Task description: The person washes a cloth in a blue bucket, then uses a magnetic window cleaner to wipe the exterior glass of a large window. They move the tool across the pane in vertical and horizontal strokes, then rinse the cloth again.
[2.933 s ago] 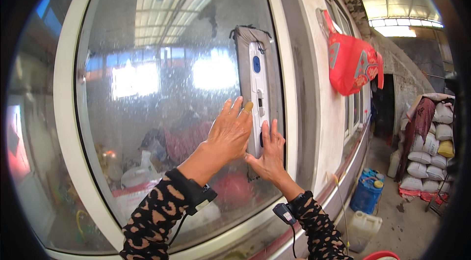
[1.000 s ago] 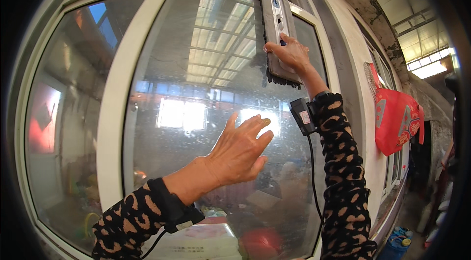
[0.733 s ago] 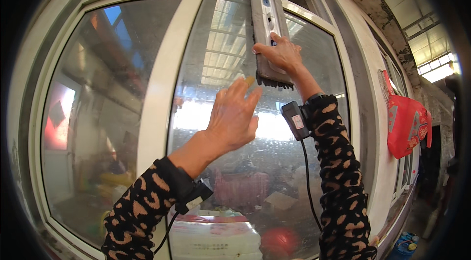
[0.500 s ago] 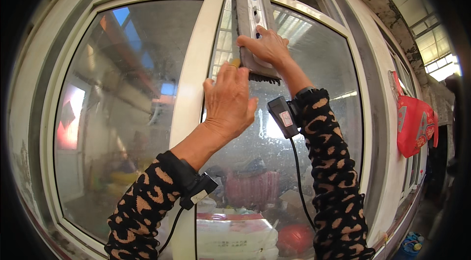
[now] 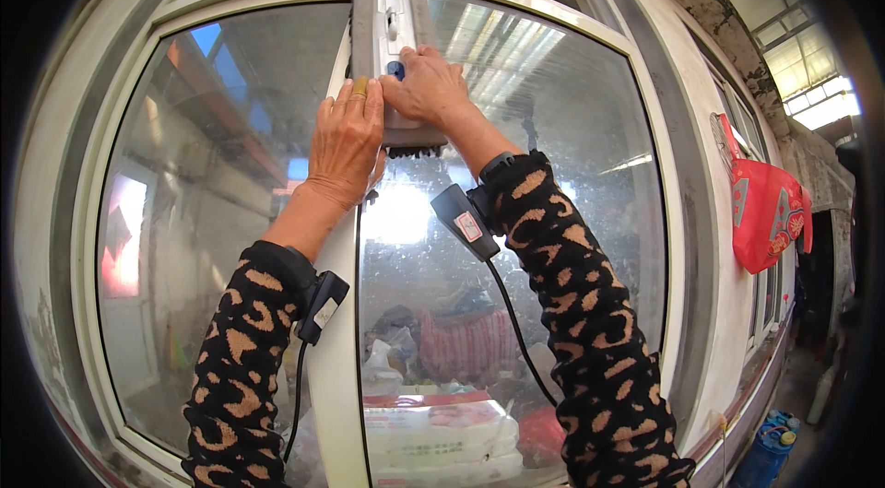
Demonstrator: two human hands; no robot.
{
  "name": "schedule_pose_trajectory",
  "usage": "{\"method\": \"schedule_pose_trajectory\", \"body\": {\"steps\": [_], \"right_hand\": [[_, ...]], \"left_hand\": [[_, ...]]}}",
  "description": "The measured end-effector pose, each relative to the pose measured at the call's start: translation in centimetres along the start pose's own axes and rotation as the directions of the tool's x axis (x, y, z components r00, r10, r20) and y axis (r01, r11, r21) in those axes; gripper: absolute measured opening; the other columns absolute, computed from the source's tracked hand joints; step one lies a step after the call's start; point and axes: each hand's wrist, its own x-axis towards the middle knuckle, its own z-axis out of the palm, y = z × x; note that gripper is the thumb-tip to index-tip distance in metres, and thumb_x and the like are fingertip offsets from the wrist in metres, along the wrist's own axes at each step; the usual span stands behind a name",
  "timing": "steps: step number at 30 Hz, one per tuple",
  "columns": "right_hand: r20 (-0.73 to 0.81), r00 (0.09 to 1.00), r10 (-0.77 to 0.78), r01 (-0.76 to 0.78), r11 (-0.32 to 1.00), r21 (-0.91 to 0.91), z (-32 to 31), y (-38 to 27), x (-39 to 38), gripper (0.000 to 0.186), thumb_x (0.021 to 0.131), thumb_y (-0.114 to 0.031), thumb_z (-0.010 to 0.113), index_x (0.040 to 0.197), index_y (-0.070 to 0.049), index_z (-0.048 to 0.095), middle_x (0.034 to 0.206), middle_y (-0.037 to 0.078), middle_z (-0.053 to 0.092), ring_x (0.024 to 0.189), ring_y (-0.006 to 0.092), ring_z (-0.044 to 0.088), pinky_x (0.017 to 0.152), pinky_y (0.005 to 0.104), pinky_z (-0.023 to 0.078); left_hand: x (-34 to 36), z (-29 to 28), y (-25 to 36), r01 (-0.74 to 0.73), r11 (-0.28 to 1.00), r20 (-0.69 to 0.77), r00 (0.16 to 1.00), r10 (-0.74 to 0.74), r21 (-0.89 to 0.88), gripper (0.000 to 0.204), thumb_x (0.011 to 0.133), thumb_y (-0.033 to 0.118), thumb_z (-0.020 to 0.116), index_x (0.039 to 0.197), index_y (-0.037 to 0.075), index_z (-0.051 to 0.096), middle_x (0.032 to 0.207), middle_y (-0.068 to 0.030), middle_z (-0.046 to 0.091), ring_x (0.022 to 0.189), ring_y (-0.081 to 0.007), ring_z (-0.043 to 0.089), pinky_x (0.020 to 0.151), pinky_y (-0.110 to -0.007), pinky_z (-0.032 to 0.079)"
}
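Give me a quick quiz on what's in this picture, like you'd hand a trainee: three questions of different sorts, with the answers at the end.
1. Which reaches higher in the picture, the left hand or the right hand?
2. True or false: the flat grey pad has its long side running up and down.
3. What is the main colour of the bag hanging at the right? A) green B) red C) white

Key:
1. The right hand.
2. True.
3. B
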Motion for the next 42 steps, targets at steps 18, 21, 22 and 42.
{"method": "schedule_pose_trajectory", "body": {"steps": [18,21,22,42], "right_hand": [[-0.135,0.913,-0.384,0.267,0.816,-0.513,-4.7,10.2,-4.4,0.048,0.077,-0.004,0.069,0.123,0.0,0.054,0.116,0.016,0.064,0.093,0.0357,0.067,0.082,0.0436,0.054],[-0.163,0.92,-0.356,0.231,0.83,-0.507,-6.1,13.0,-5.1,0.032,0.078,-0.003,0.068,0.108,-0.001,0.057,0.107,0.015,0.066,0.091,0.0356,0.068,0.077,0.0428,0.056],[-0.172,0.929,-0.329,0.209,0.845,-0.493,-6.7,13.9,-5.3,0.03,0.077,-0.004,0.068,0.105,-0.001,0.057,0.106,0.015,0.066,0.092,0.0361,0.068,0.078,0.0434,0.056],[-0.117,0.992,0.038,-0.098,0.817,-0.568,-20.8,32.8,-12.1,0.022,0.085,-0.011,0.06,0.106,-0.009,0.069,0.102,0.018,0.072,0.099,0.0357,0.069,0.084,0.0442,0.055]], "left_hand": [[9.3,3.0,6.5,-0.135,0.991,0.244,0.96,0.134,-0.012,0.05,0.067,-0.008,0.068,0.115,-0.005,0.055,0.103,-0.0217,0.063,0.109,-0.0414,0.058,0.094,-0.043,0.05],[11.1,3.6,9.0,-0.147,0.987,0.207,0.966,0.157,-0.065,0.045,0.07,-0.007,0.066,0.113,-0.004,0.055,0.1,-0.021,0.063,0.107,-0.0406,0.059,0.091,-0.043,0.051],[11.5,3.7,9.9,-0.163,0.982,0.156,0.972,0.176,-0.094,0.037,0.072,-0.006,0.063,0.108,-0.004,0.055,0.096,-0.0196,0.062,0.101,-0.0395,0.06,0.087,-0.044,0.051],[24.9,7.1,31.0,-0.344,0.864,0.175,0.887,0.428,-0.368,0.025,0.077,-0.001,0.062,0.101,0.005,0.065,0.093,-0.0192,0.069,0.094,-0.0376,0.067,0.079,-0.045,0.054]]}}
